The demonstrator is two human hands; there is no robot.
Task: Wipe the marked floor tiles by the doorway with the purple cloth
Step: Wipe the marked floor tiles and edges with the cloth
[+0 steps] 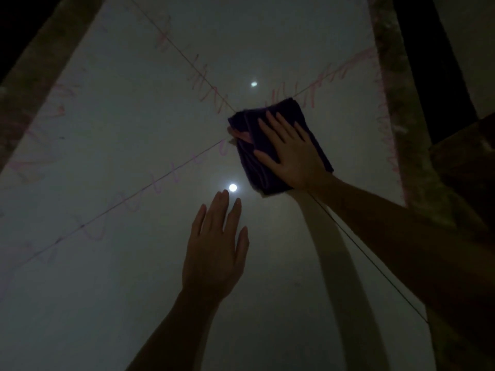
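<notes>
Head view shows the right hand pressing flat, fingers spread, on the folded cloth at the crossing of the floor grout lines, nearer the right threshold edge. Its long axis runs from near-right to far-left. The left hand rests open on the floor. In this dimness, faint pink marks could get missed, or the loose fold could slip and smear.

Folded purple cloth is lying flat where the grout lines of the pale floor tiles cross; pink scribbled marks are radiating from the cloth along those lines.
</notes>
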